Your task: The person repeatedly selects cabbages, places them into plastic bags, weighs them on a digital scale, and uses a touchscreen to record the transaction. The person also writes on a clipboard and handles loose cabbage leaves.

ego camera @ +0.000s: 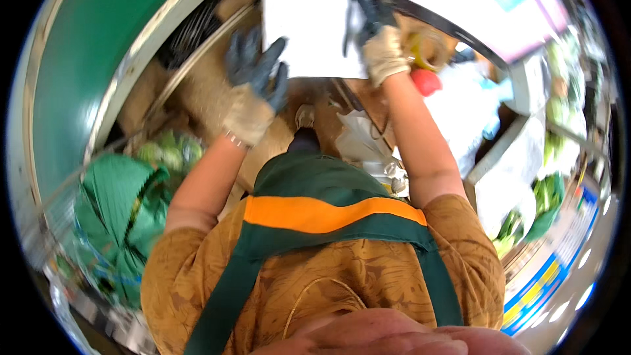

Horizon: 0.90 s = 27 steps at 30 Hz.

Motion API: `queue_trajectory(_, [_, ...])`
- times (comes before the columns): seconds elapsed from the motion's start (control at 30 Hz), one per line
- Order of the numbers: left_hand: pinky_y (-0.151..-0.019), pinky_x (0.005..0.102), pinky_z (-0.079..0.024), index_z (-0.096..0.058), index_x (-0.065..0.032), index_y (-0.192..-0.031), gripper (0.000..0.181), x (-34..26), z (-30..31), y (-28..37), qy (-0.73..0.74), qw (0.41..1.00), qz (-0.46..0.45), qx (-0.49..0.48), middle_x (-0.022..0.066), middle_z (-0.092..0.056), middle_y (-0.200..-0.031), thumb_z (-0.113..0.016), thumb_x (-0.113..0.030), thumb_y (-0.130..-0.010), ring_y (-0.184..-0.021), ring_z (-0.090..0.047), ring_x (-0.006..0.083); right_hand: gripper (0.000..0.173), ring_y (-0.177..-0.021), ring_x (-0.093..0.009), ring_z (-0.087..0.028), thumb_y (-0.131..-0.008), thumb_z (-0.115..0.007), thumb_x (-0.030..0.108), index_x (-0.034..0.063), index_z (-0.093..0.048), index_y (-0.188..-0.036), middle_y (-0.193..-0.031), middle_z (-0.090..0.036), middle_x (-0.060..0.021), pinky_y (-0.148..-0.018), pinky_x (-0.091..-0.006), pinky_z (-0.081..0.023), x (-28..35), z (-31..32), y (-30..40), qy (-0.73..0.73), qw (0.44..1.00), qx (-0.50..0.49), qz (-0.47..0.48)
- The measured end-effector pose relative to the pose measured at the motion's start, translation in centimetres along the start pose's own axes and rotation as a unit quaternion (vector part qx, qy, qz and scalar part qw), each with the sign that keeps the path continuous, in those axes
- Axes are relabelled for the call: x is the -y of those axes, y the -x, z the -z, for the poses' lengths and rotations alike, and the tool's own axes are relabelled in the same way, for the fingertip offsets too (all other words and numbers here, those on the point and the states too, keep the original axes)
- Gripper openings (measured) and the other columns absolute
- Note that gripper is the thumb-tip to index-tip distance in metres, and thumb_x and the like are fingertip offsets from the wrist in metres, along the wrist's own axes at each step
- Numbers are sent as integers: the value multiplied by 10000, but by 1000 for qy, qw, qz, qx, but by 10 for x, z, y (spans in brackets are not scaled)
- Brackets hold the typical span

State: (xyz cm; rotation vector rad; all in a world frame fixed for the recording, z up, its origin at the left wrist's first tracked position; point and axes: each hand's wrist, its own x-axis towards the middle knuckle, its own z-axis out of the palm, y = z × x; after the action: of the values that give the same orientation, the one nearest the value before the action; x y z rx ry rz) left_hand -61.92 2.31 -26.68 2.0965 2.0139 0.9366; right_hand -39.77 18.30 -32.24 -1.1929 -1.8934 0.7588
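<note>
A flat white panel (315, 19), too bright to show detail, lies in front of me; whether it is a board or sheet is unclear. My left hand (254, 69) wears a dark-coated work glove with a pale cuff. It hovers at the panel's left edge, fingers spread, holding nothing visible. Over the right part of the panel is my right hand (377, 24) in a matching glove, blurred, with fingers apart. Contact between this hand and the surface cannot be told. Just right of that wrist sits a yellowish tape roll (430, 52), and a red rounded object (426, 82) lies below it.
A bright screen-like panel (488, 0) with a dark frame stands at upper right. White plastic bags (456, 113) lie beside my right forearm. At left are a green sack (118, 202) and bagged green vegetables (170, 150), below a green panel (108, 15). More leafy vegetables (547, 195) are at right.
</note>
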Motion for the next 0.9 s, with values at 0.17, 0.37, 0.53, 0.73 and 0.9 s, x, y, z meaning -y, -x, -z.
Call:
queue_trajectory(0.17, [-1054,451,-425,-603,-27,-1262,376,-26,21,24,132,990,-56,18,210,-577,-1308,-627,24,-891,-1238,-537,371,477,-1026,-232,-617,-854,-543,-31,41,-560,-1325,-1258,-616,-125,-891,-336,-507,79,41,71,11,989,2,147])
queue_trajectory(0.37, [-922,343,-529,-609,59,-1244,312,-115,-10,82,394,887,-122,206,183,-686,-1179,-591,43,-932,-1080,-666,237,480,-1095,-338,-638,-869,-621,259,56,-606,-1304,-1206,-654,-178,-951,-417,-495,66,122,250,263,906,331,7])
queue_trajectory(0.53, [-845,302,-541,-605,20,-1293,362,-229,-35,101,463,775,-182,390,134,-717,-1097,-640,-6,-934,-995,-676,160,457,-1033,-330,-670,-954,-594,283,101,-546,-1369,-1152,-697,-159,-864,-432,-523,105,272,470,2,941,-15,-338])
queue_trajectory(0.73, [-815,308,-543,-524,-24,-1393,479,-393,-48,202,416,695,-278,516,106,-696,-1074,-665,-91,-939,-945,-662,146,569,-951,-385,-663,-910,-645,275,130,-479,-1435,-1057,-694,-216,-833,-458,-518,213,254,848,106,689,-190,-692])
queue_trajectory(0.9, [-904,337,-527,-433,-9,-1452,565,-517,-74,333,384,538,-250,707,168,-649,-1218,-638,-214,-967,-1072,-646,207,397,-751,-198,-607,-904,-653,126,24,-587,-1281,-856,-644,-108,-680,-309,-503,223,58,1107,25,472,-453,-756])
